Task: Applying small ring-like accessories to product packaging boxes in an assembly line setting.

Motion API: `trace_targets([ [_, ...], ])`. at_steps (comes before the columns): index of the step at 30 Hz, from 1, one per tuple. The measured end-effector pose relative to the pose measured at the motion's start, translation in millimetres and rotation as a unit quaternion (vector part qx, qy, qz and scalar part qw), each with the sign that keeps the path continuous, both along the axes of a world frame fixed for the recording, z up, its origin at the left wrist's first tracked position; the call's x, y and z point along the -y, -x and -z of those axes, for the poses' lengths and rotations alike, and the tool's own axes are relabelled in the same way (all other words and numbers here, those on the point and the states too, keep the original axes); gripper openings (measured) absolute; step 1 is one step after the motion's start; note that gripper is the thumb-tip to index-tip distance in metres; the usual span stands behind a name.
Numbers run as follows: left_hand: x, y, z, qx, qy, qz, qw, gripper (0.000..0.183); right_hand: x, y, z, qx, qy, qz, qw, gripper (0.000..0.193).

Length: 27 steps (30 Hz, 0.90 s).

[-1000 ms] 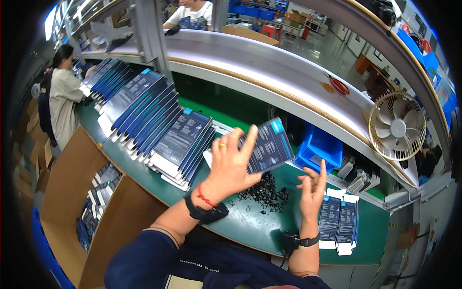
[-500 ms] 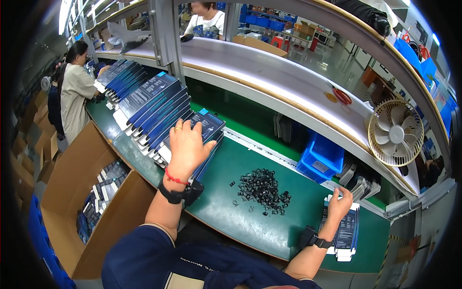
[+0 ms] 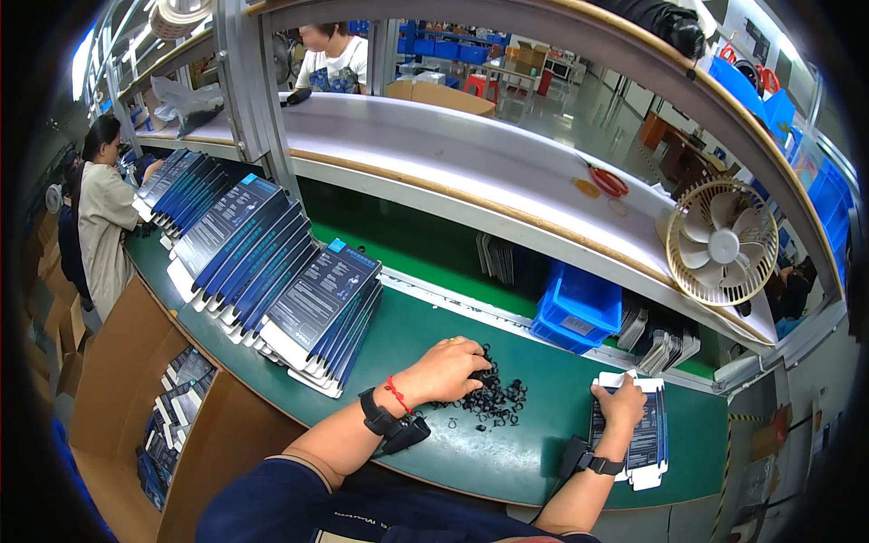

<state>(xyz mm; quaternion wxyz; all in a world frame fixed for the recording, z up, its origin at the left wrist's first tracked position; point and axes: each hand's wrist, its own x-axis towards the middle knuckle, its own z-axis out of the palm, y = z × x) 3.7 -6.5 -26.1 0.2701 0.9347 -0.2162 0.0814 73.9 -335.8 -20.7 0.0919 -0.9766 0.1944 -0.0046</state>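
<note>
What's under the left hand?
Small black ring-shaped pieces show beside the left hand, on the green table. What lies directly beneath the hand is covered, so I can't tell.

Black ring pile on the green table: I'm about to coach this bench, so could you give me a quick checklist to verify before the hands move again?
1. Left hand at the pile of black rings: ok, it reaches into the near-left side.
2. A ring held in the left fingers: cannot tell, the hand hides its own grip.
3. Right hand at the right-hand cartons: ok, its fingers are at their far end.
4. All rings gathered: not ok, a few loose rings lie outside the pile.
5. Blue bin clear of both hands: ok, it stands beyond them.
</note>
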Motion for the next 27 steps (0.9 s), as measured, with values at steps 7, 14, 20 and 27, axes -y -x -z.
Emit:
trace_targets([
  [7, -6.0, -19.2, 17.3, 0.031, 0.036, 0.007, 0.999, 0.007, 3.3, -13.6, 1.5, -0.003, 0.019, -0.022, 1.0, 0.073],
  [14, -13.9, -28.5, 22.2, 0.007, 0.107, 0.018, 0.994, 0.007, 1.3, -21.5, 9.1, 0.005, 0.067, 0.051, 0.996, 0.092],
  [20, -16.3, -24.6, 18.7, -0.01, 0.137, 0.005, 0.99, 0.011, 13.4, -23.4, 11.4, -0.043, 0.032, 0.035, 0.998, 0.093],
  [27, -10.0, -31.8, 12.7, 0.024, 0.143, 0.022, 0.989, 0.012, 19.2, -16.9, 1.5, -0.033, 0.051, 0.084, 0.995, 0.097],
])
